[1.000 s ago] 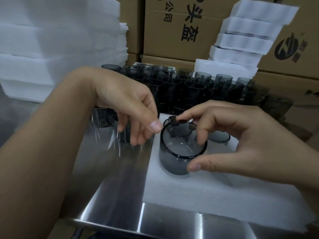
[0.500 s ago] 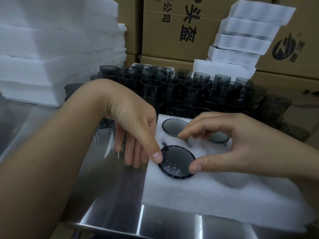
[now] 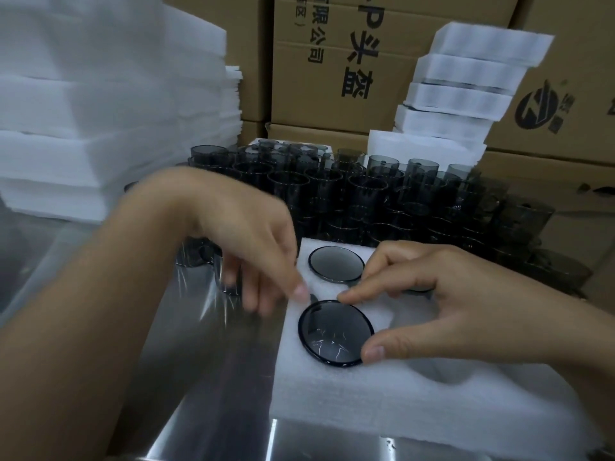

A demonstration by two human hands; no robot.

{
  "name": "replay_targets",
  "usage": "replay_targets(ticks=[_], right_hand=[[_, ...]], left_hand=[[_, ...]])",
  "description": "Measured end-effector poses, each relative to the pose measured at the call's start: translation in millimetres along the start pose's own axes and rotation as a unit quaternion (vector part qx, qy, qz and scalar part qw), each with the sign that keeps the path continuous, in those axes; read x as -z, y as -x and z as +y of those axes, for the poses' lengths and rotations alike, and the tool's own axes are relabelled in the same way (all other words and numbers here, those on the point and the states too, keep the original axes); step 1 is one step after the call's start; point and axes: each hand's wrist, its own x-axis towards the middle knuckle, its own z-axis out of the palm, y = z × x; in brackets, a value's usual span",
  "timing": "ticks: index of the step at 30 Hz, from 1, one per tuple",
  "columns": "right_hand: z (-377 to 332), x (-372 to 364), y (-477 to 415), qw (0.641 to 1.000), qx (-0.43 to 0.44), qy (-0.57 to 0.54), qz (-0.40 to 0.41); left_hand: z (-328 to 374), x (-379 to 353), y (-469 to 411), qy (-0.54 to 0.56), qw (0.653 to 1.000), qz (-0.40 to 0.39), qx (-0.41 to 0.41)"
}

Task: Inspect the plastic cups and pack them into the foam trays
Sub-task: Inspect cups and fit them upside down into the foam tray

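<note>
The right hand [image 3: 466, 304] arches over the foam tray [image 3: 366, 404] at centre right, its grip half closed, thumb and forefinger pinching the rim of a dark cup [image 3: 334, 332] sunk in a pocket near the tray's left edge. The left hand [image 3: 246, 237], blurred, bends down at the wrist above the worktop [image 3: 206, 377], its grip loose and empty, forefinger at the cup's upper-left rim.

Straight ahead of me, the brown cardboard carton [image 3: 332, 104] carries big black characters 头盔 [image 3: 361, 66], turned sideways, with smaller 限公司 [image 3: 314, 36] beside them. The second brown carton [image 3: 579, 44] on my right bears a round black logo [image 3: 535, 109]; the small lettering beside it is too blurred to read.
</note>
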Motion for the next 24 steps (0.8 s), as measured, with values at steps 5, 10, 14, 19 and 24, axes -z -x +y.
replay_targets(ticks=[5,10,14,19,24], right_hand=[[3,-1,-3,0.999,0.006,-0.021,0.032],[2,0,-5,0.991,0.009,-0.05,0.127],[6,6,-6,0.973,-0.016,-0.069,0.222],[8,7,-5,0.963,-0.04,-0.074,0.256],[7,9,-5,0.953,-0.051,-0.091,0.285]], left_hand=[[-39,37,4,0.103,0.866,0.487,-0.055],[-71,47,-2,0.057,0.894,0.441,0.058],[-68,45,-14,0.005,0.899,0.43,0.085],[-66,44,-17,-0.011,0.893,0.444,0.071],[-60,46,-13,-0.062,0.888,0.455,0.034]])
